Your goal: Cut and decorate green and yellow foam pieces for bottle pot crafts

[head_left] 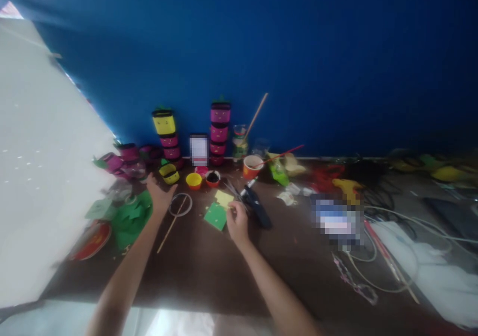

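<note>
My left hand [160, 192] is spread open just below a small yellow cup [169, 173] with a drawn face and a green top. My right hand [237, 220] has its fingers pinched at the right edge of a green paper square [215, 216] and a pale yellow paper [224, 198]; what is between the fingertips is too small to make out. Between the hands lie a clear ring [180, 204] and a thin wooden stick [167, 234]. Black-handled scissors [257, 207] rest right of my right hand.
Stacked cup towers [219, 134] stand by the blue wall, with a yellow paint pot [193, 180], a dark pot [212, 178] and an orange cup [253, 167] before them. Green sheets [131, 217] lie left; a yellow glue gun [347, 189] and cables lie right.
</note>
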Demonstrator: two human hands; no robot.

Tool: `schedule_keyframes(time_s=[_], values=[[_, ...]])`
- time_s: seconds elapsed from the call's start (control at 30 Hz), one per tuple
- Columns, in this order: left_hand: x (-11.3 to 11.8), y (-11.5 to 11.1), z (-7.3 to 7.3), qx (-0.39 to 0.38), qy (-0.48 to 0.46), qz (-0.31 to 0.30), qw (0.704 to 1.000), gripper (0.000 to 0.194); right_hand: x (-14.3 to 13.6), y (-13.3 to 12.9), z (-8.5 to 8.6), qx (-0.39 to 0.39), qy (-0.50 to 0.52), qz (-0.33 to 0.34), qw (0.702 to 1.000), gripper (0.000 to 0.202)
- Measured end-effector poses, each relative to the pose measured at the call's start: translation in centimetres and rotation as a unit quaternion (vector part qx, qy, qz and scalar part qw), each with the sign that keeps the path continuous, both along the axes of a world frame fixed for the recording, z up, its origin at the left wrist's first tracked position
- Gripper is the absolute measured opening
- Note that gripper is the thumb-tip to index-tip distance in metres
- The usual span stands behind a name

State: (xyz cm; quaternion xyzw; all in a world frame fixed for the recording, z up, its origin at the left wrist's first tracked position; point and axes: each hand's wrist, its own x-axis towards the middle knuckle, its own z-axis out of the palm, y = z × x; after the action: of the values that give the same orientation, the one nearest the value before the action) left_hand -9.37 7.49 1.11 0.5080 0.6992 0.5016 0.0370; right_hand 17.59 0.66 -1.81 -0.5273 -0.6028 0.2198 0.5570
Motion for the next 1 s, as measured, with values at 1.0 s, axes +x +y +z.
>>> schedule_keyframes(time_s=[1.0], values=[[1.8,-2.2,3.2,-0.116,0.405,-0.117,0.9,0.066,-0.1,-0.2,0.3,-0.002,0.0,0.019,1.0,0.009]])
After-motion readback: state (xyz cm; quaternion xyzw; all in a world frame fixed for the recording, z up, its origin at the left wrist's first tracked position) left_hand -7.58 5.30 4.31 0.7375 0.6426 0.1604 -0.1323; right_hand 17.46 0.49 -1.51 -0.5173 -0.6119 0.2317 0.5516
